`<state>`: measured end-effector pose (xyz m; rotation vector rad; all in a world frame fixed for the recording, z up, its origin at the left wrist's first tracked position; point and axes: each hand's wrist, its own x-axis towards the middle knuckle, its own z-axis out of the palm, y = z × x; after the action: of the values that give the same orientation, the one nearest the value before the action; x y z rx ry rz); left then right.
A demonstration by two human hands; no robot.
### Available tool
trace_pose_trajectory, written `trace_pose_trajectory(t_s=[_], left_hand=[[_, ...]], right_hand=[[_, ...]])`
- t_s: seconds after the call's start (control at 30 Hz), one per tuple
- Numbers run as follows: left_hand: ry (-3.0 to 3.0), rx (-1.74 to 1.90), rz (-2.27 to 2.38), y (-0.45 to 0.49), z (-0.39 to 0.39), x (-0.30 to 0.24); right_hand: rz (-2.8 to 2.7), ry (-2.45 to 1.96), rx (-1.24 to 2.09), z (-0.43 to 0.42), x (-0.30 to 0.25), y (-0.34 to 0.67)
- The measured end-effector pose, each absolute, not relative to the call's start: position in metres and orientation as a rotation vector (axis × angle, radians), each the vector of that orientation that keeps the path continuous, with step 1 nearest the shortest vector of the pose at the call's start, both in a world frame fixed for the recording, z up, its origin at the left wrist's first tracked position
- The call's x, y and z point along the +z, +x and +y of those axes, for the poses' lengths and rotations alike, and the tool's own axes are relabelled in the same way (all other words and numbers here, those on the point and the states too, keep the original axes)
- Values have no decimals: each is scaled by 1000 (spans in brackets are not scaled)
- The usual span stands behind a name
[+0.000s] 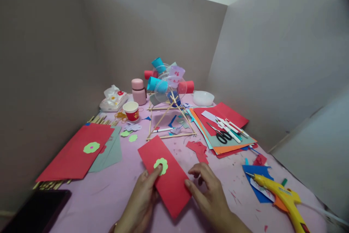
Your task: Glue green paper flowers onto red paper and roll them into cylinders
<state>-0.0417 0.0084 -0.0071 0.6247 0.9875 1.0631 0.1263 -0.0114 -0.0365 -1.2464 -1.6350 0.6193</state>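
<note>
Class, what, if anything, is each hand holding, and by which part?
The left hand holds a red card by its left edge, thumb on the green flower. The right hand touches the opposite edge; any grip there is unclear.

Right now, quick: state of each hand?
Left hand: closed on a red card, thumb on its green flower.
Right hand: loosely open, thumb at the card's edge.
</note>
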Motion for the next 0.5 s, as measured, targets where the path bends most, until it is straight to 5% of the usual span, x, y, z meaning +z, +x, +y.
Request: trace_pose_trajectory(t_s=[0.17,0.4,0.5], left_hand=[[570,1124,923,-41,9,-5],[631,1102,887,-37,10,-10],[705,1077,883,-35,10,-13]], right_hand=[[-1689,-1209,582,-14,-40,124],[-1127,-1148,1335,-10,-38,112],[-1060,-1098,1415,-8,-39,114]])
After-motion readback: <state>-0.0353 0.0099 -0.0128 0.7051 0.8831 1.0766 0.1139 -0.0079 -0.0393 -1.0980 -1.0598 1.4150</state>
